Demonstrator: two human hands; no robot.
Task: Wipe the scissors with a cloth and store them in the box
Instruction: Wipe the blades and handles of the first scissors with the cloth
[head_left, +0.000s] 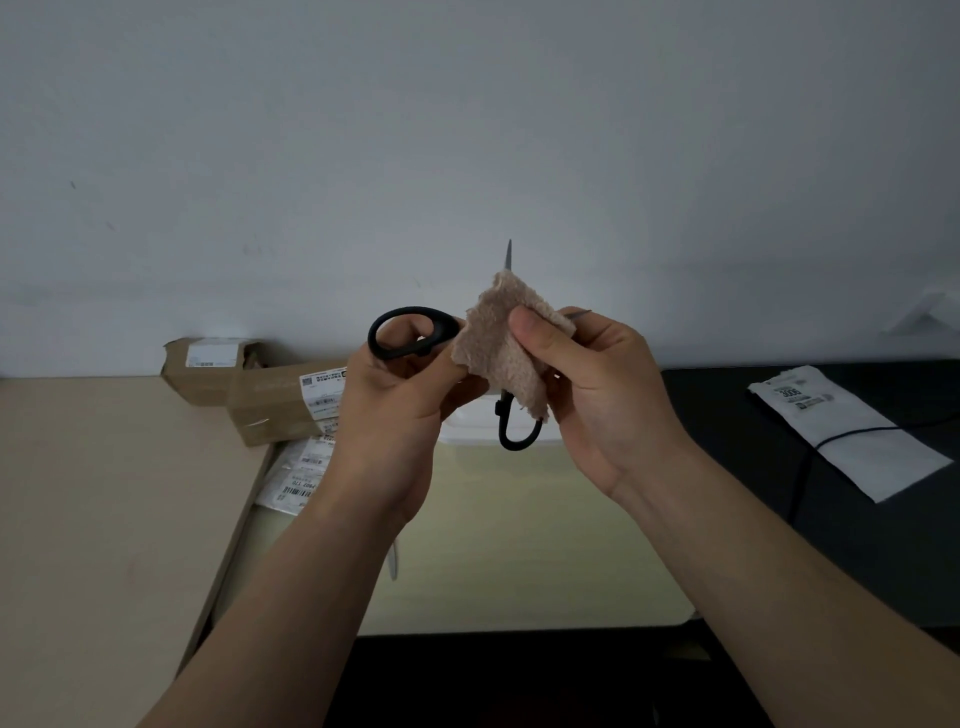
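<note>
I hold black-handled scissors (410, 332) up in front of me, blades spread open. My left hand (395, 405) grips them near the upper handle loop; the lower loop hangs down below the cloth. One blade tip points up above the cloth, the other pokes out to the right. My right hand (592, 395) pinches a beige fluffy cloth (498, 343) around the blades, thumb on the front of it. A white plastic box (467, 431) sits on the table behind my hands, mostly hidden.
Cardboard parcels (265, 400) with shipping labels lie at the back left, white labelled bags (301, 473) below them. A white mailer bag (841, 431) with a black cable across it rests on the dark surface at right. A grey wall stands behind.
</note>
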